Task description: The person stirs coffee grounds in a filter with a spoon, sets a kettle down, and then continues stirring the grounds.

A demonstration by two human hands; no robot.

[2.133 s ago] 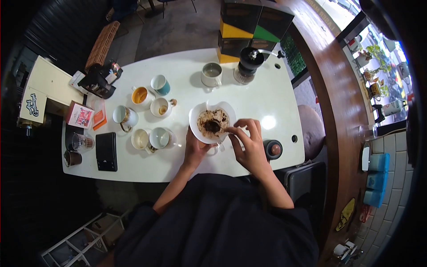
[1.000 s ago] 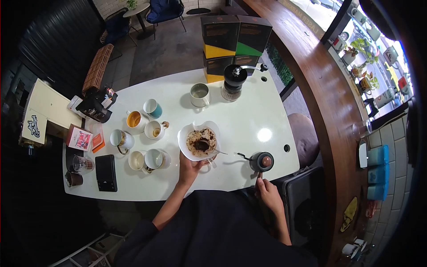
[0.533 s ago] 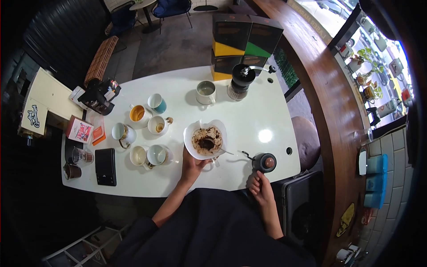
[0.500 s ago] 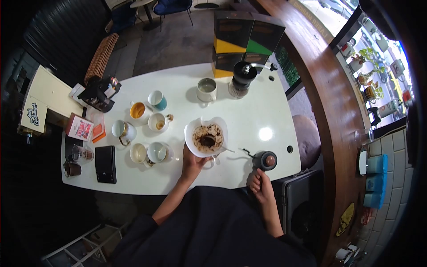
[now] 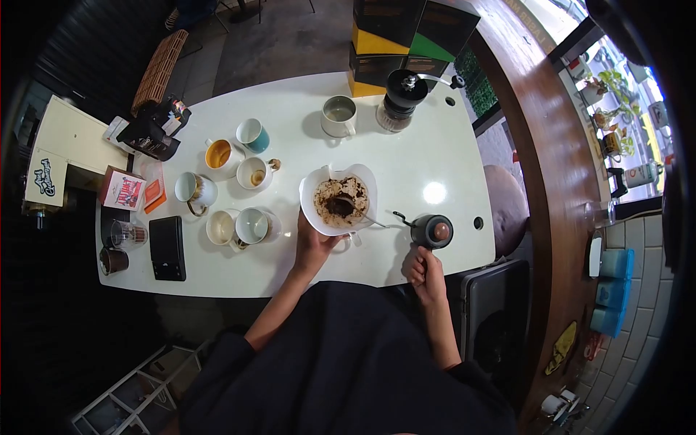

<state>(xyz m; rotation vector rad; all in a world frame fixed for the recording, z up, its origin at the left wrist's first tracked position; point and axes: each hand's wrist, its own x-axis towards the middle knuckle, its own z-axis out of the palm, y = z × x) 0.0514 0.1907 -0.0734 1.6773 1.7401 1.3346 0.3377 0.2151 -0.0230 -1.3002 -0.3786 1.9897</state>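
Observation:
My left hand point(image 5: 317, 245) is closed around the lower side of a white coffee dripper point(image 5: 309, 216). Dark wet coffee grounds point(image 5: 348, 201) and pale foam lie inside it, and a thin metal spoon handle point(image 5: 374, 221) sticks out past its right rim. What the dripper rests on is mostly hidden under it. At the table's front right, my right hand point(image 5: 426, 275) grips the handle of a dark gooseneck kettle point(image 5: 431, 230). The kettle has a brown lid knob, and its spout points left toward the dripper; no water stream shows.
Several cups point(image 5: 253, 226) stand left of the dripper on the white table point(image 5: 304, 101). Behind are a grey mug point(image 5: 338, 116) and a hand coffee grinder point(image 5: 398, 101), near stacked boxes point(image 5: 388, 29). A black scale point(image 5: 167, 248) and glasses point(image 5: 128, 233) sit far left.
The view has tipped down, so the table and everything on it appear higher. Both hands keep their holds on the dripper and the kettle, which look nearly unmoved on the table.

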